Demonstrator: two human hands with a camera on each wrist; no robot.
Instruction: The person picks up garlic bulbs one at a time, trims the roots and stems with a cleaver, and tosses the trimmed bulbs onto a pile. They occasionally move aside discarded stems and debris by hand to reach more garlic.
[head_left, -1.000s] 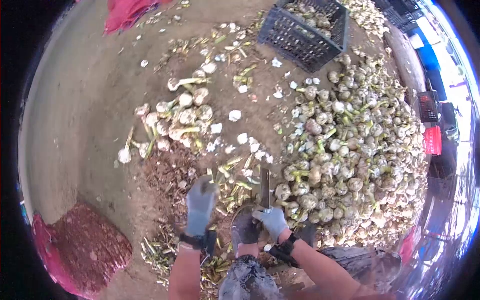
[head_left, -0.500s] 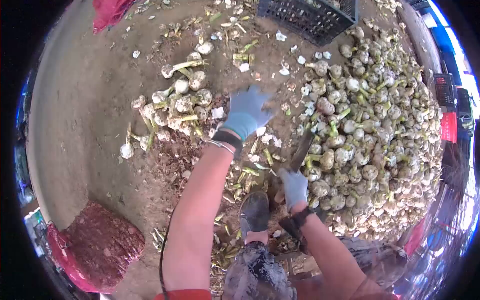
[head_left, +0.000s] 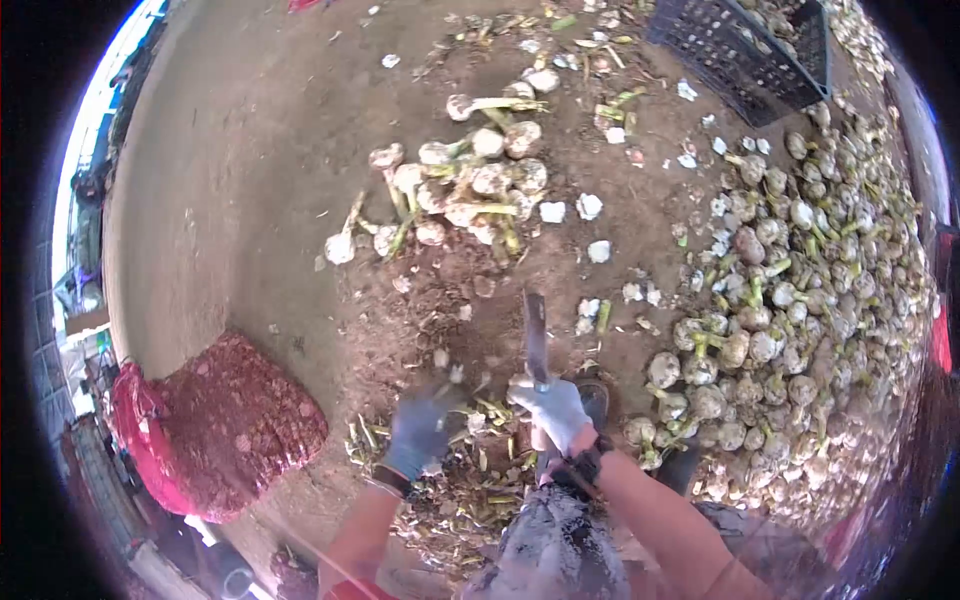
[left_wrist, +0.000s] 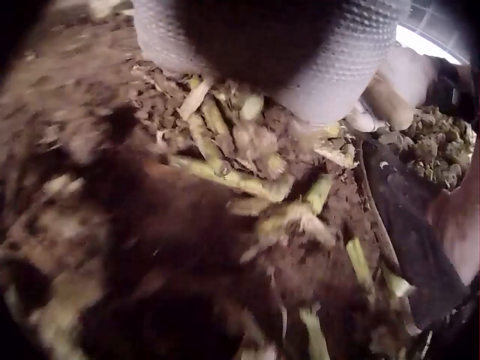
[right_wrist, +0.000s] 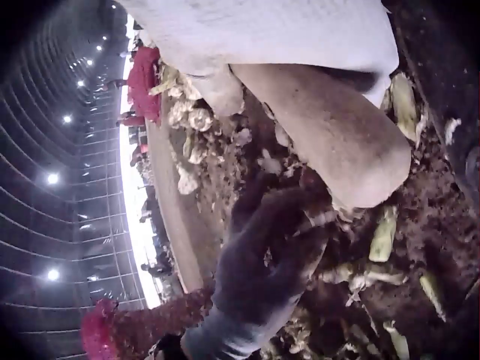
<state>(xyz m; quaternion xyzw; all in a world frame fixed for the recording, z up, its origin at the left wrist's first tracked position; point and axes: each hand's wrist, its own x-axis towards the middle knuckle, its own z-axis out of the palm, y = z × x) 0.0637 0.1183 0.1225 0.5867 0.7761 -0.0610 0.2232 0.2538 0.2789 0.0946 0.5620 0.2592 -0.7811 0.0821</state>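
Observation:
My gloved right hand (head_left: 556,412) grips a knife (head_left: 536,338) by its thick wooden handle (right_wrist: 330,127), blade pointing forward away from me. My gloved left hand (head_left: 418,436) is low over cut garlic stalks (head_left: 488,412) and loose soil, left of my right hand. In the right wrist view its dark-palmed fingers are bent loosely down among the scraps, with pale bits by the fingertips. Cut green stalks (left_wrist: 232,178) also lie beneath the glove in the left wrist view. Ahead sits a small heap of garlic bulbs with stalks (head_left: 488,180).
A large pile of garlic bulbs (head_left: 800,320) spreads at the right. A black crate (head_left: 745,60) with bulbs stands at the far right. At left lies a stuffed red mesh sack (head_left: 240,430). My shoe (head_left: 594,402) is beside my right hand.
My left hand reached forward with fingers spread, then came back toward me; stalk scraps that lay ahead are now nearer my legs. The knife moved left, still in my right hand. The view turned left.

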